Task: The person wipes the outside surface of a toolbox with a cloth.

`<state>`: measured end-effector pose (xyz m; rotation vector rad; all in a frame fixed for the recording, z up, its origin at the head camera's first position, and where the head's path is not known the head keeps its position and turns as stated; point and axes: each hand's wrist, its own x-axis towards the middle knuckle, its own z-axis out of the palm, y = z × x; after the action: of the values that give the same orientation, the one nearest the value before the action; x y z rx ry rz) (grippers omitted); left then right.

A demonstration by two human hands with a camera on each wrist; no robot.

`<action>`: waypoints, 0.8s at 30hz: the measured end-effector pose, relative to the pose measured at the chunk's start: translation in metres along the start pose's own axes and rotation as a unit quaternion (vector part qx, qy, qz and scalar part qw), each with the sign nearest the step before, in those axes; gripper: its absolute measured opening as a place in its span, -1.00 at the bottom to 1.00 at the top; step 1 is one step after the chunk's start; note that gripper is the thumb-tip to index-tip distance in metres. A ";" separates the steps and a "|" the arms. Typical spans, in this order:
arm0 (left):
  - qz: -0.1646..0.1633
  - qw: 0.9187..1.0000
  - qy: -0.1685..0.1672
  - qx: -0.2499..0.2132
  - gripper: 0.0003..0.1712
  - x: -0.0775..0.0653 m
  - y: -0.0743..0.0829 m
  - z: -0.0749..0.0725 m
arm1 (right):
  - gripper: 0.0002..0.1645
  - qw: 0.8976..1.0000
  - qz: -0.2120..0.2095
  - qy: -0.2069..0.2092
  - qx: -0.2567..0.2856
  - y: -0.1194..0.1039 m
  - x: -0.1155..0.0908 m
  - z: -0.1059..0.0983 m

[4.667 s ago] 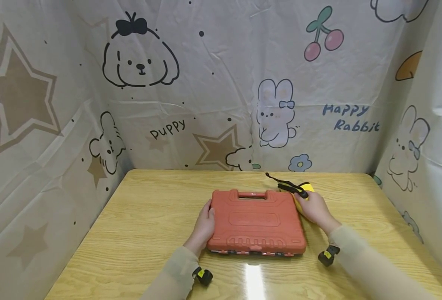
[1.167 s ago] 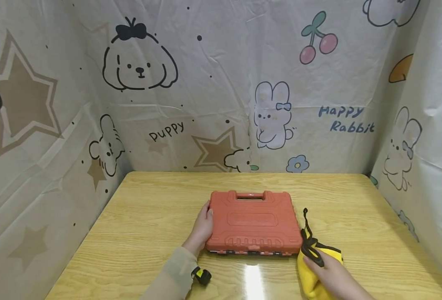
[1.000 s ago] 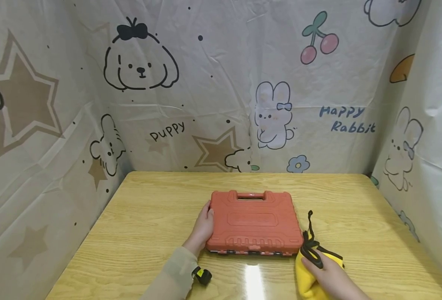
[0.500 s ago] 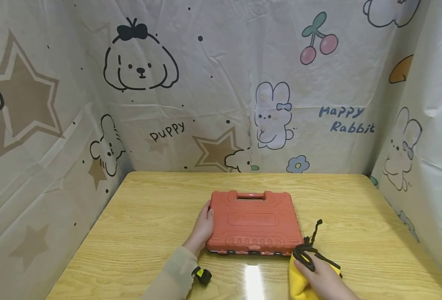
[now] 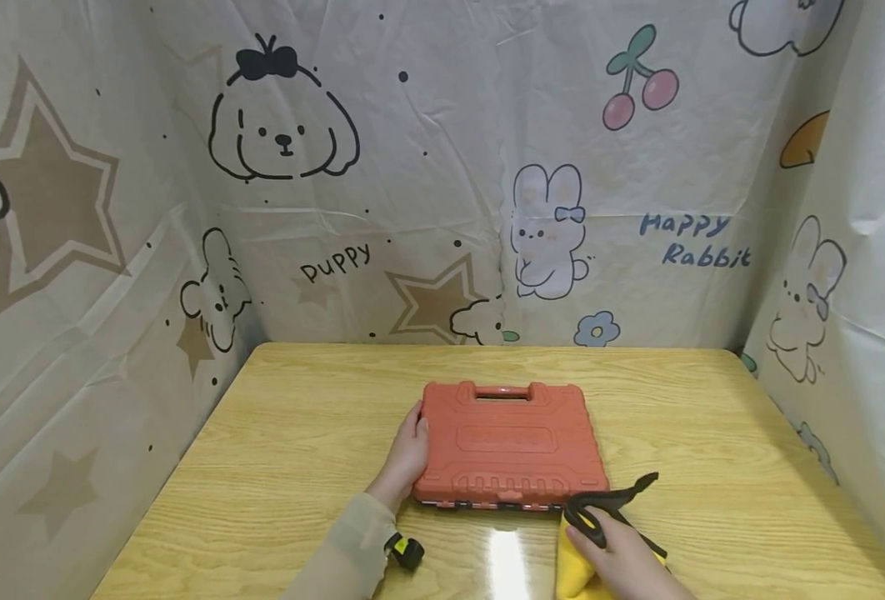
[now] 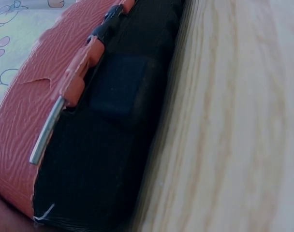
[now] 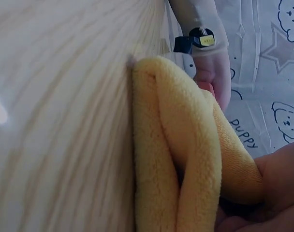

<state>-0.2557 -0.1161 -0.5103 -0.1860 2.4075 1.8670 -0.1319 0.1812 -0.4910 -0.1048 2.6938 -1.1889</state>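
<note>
A closed red plastic carrying case [image 5: 508, 437] with a moulded handle and a black lower half lies on the table. At its left edge my left hand [image 5: 405, 457] holds the side, thumb by the lid's rim. The left wrist view shows the case's hinged side [image 6: 118, 96] with a metal pin. My right hand [image 5: 622, 557] grips a bunched yellow plush cloth [image 5: 573, 567] with black edging [image 5: 600, 504], just at the case's front right corner. In the right wrist view the folded cloth [image 7: 178, 145] rests along the tabletop, partly hiding my right fingers.
The wood-grain table [image 5: 300, 417] reaches back to a fabric backdrop [image 5: 412, 167] printed with cartoon animals, and more fabric hangs at both sides. A small black camera [image 5: 405, 552] is strapped to my left wrist. Light glares off the table's front [image 5: 507, 562].
My right hand has brought the cloth from the case's far right corner down its right side, then leftward along the front right corner. The left hand and the case have stayed put.
</note>
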 end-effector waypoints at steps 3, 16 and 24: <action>-0.001 1.000 -0.002 0.002 -0.37 0.000 0.000 0.000 | -0.55 1.000 -0.013 -0.019 0.006 -0.003 0.002 0.004; -0.005 1.000 -0.008 -0.003 -0.37 -0.002 0.001 0.002 | -0.62 0.992 -0.102 -0.080 0.000 -0.017 0.009 0.024; -0.005 1.000 -0.002 -0.003 -0.38 -0.003 0.002 -0.001 | -0.58 0.985 -0.102 -0.135 0.014 -0.029 0.017 0.035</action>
<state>-0.2530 -0.1166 -0.5079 -0.1932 2.3946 1.8680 -0.1416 0.1338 -0.4948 -0.5115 2.4722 -1.1695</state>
